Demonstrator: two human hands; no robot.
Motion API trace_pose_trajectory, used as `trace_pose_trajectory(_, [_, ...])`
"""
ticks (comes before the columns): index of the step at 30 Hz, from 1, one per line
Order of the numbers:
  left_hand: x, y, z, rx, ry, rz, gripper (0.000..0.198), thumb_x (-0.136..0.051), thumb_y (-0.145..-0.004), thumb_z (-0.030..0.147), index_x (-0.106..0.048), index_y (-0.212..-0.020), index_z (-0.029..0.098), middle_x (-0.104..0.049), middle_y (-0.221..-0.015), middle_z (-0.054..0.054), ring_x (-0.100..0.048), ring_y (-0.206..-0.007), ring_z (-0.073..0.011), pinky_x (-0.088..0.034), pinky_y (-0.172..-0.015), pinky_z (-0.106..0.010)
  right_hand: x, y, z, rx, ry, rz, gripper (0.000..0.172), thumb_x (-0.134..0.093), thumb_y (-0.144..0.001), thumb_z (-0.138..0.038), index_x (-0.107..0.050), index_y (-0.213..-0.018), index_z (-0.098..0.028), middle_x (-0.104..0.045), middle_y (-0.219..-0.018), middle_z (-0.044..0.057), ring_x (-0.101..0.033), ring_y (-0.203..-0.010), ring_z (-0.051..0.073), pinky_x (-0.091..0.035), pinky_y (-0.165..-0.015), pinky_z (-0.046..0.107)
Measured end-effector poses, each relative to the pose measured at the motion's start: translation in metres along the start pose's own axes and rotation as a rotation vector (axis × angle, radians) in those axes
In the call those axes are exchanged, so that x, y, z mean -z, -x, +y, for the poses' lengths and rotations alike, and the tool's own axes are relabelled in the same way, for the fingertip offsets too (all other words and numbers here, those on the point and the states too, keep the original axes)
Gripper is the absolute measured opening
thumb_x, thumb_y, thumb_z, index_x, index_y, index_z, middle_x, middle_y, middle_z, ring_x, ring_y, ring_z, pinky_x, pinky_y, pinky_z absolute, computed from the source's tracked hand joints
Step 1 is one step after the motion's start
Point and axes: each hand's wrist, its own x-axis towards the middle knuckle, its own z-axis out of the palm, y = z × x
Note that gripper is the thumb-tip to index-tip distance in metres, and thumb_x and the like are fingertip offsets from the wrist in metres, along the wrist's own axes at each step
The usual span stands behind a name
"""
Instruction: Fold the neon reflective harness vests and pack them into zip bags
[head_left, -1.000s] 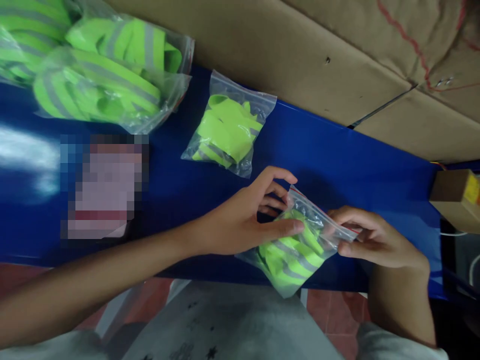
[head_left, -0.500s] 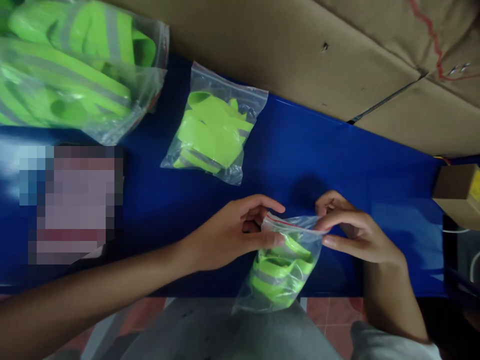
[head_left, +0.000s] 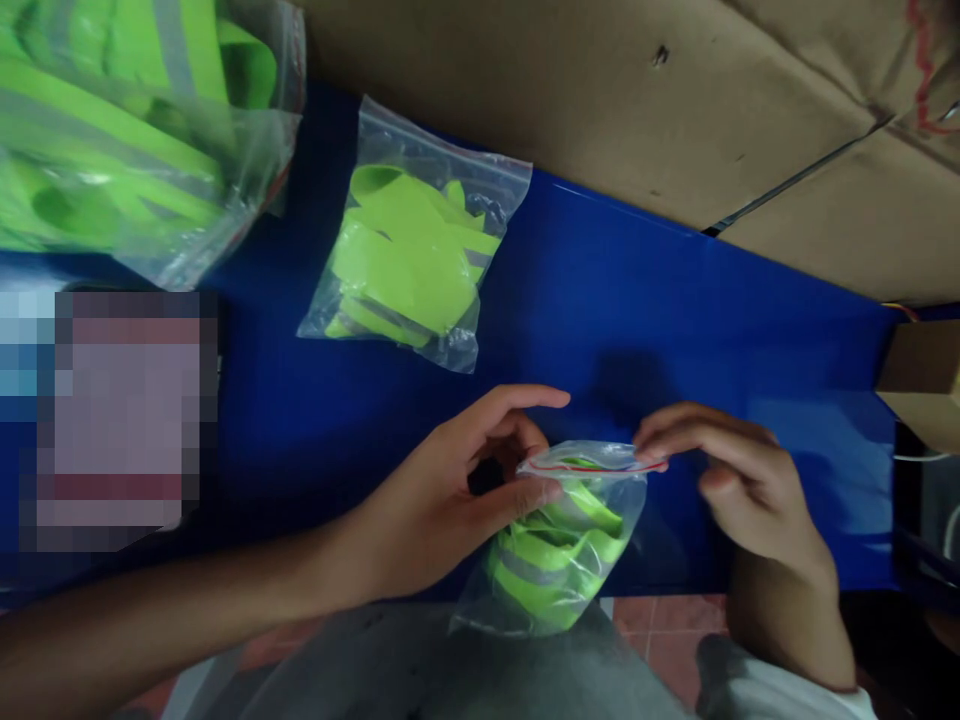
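Since the earlier frame, the right hand (head_left: 750,495)'s thumb has left the bag (head_left: 559,575); its thumb and fingers stand apart, fingertips touching the rim between one and two o'clock. The left hand (head_left: 450,500) pinches the bag near eleven o'clock of its middle. The bag sits at the view's five o'clock, mouth apparently parted; a slip of that lone firm pinch could tip out the green band (head_left: 532,570). A second bag (head_left: 416,265) lies at eleven o'clock on the blue table (head_left: 547,300).
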Motion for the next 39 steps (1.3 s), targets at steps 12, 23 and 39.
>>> trace_pose_trajectory(12, [-0.001, 0.003, -0.011, -0.063, -0.176, -0.064, 0.035, -0.058, -0.103, 0.032, -0.051, -0.138, 0.031, -0.057, -0.104, 0.0, -0.061, -0.094, -0.0114, -0.049, -0.078, -0.02, 0.005, -0.011, -0.004, -0.2, -0.079, -0.256, 0.023, -0.076, -0.092, -0.027, -0.072, -0.115, -0.024, -0.073, -0.104, 0.003, -0.068, -0.085, 0.01, -0.055, -0.076, 0.019])
trace_pose_trajectory(23, [-0.004, 0.005, -0.006, -0.112, -0.345, -0.099, 0.035, -0.051, -0.104, 0.024, -0.053, -0.139, 0.032, -0.066, -0.128, -0.002, -0.064, -0.115, -0.0161, -0.048, -0.096, -0.025, -0.006, -0.017, 0.003, -0.333, -0.212, -0.203, 0.021, -0.07, -0.097, -0.038, -0.075, -0.107, -0.02, -0.074, -0.077, -0.001, -0.068, -0.068, 0.009, -0.051, -0.061, 0.017])
trace_pose_trajectory(39, [0.0, -0.005, -0.001, 0.169, -0.064, -0.049, 0.025, -0.074, -0.091, 0.037, -0.069, -0.111, 0.023, -0.07, -0.093, 0.0, -0.062, -0.08, -0.013, -0.048, -0.069, -0.023, -0.016, -0.01, -0.004, -0.145, 0.089, -0.129, 0.013, -0.056, -0.104, -0.019, -0.067, -0.109, -0.025, -0.075, -0.095, -0.002, -0.069, -0.078, 0.007, -0.051, -0.073, 0.016])
